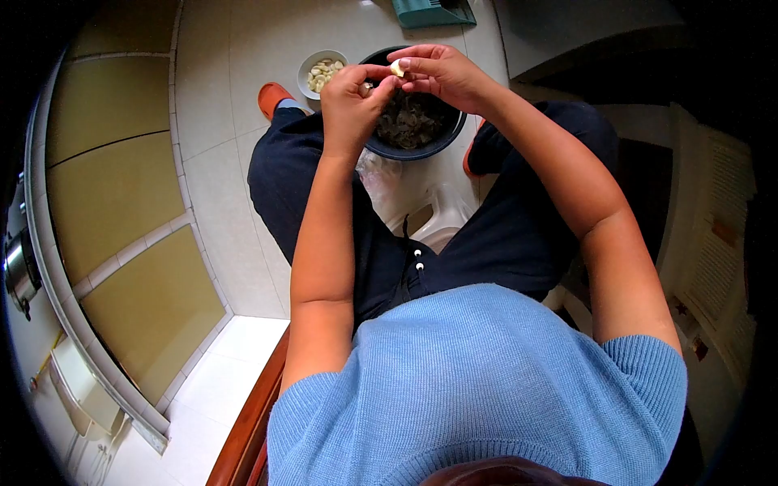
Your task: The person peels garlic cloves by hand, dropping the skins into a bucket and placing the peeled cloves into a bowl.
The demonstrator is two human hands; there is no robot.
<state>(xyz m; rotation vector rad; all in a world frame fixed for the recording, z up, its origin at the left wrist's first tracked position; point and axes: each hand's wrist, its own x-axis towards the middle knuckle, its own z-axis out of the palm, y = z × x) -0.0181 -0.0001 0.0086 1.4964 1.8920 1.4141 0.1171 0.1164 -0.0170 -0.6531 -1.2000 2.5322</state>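
A pale peeled-looking garlic clove (398,68) sits between my fingertips above the basin. My right hand (444,76) pinches it between thumb and index finger, the other fingers loosely curled. My left hand (350,99) is closed, with its thumb and index finger meeting the clove from the other side. Something small and pale shows in the left palm; its kind I cannot make out. Under both hands stands a dark basin (423,152) with a heap of dark, papery scraps (411,121). Beside my left hand, a white bowl (302,79) contains several peeled cloves (324,71).
A teal dustpan (435,11) lies on the tiled floor (243,49) beyond the basin. Between my legs are a clear plastic bag (378,174) and a white plastic stool (447,209). Olive cabinet doors (113,186) line the left side. My orange shoe (272,98) is near the bowl.
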